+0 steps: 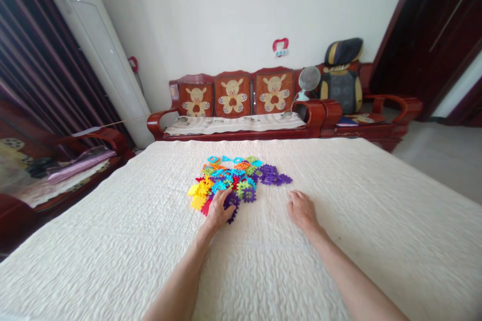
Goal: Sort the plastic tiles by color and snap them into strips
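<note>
While the left hand [221,209] lay, thumb and fingers spread, over a purple interlocking plastic tile [234,199] at the pile's [228,174] six o'clock, the loosely curled right hand [302,208] rested at four; the tile seemed light, stiff, best pinched by its toothed edge

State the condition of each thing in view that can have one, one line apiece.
Pieces, heaped, many overlapping
Left hand, on the pieces' near side; grip unclear
Right hand, apart from the pieces, none seen in it
Cloth, spread out
Cushions, propped upright
Fan, upright; running or not unclear
Curtain, hanging in folds
</note>
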`<state>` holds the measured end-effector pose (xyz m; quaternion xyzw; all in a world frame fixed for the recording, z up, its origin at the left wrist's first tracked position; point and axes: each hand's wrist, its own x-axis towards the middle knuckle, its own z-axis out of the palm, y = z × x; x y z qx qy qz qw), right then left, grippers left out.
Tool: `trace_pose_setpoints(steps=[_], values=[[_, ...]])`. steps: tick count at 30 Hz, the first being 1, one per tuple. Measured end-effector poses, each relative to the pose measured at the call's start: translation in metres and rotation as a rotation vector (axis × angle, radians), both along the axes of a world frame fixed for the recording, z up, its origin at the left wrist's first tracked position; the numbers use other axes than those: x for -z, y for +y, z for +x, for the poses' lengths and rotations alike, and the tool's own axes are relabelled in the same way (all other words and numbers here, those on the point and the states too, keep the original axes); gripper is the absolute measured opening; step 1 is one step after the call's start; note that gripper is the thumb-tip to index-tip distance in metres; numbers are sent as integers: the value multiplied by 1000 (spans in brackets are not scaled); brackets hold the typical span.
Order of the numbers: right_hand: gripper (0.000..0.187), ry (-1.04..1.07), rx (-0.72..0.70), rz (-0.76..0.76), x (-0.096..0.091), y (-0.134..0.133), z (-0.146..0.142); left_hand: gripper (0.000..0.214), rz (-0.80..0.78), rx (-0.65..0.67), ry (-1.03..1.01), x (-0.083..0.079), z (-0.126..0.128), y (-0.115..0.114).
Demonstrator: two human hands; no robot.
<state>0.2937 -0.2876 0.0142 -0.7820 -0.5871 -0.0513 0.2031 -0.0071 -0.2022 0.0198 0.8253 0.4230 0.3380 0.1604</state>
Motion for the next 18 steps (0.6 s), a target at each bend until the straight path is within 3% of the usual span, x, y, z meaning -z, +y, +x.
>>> trace_pose_setpoints(steps=[3,5,11,18], values=[[29,3,264,-54,-6,-1,3,56,13,12,11,1,0,-1],[30,5,348,-65,-7,0,1,59,34,33,49,2,0,-2],[30,-39,356,-39,-4,-1,-7,60,65,87,178,2,2,-5],[30,-97,353,-21,-4,-2,-7,54,124,111,165,-2,6,-5]])
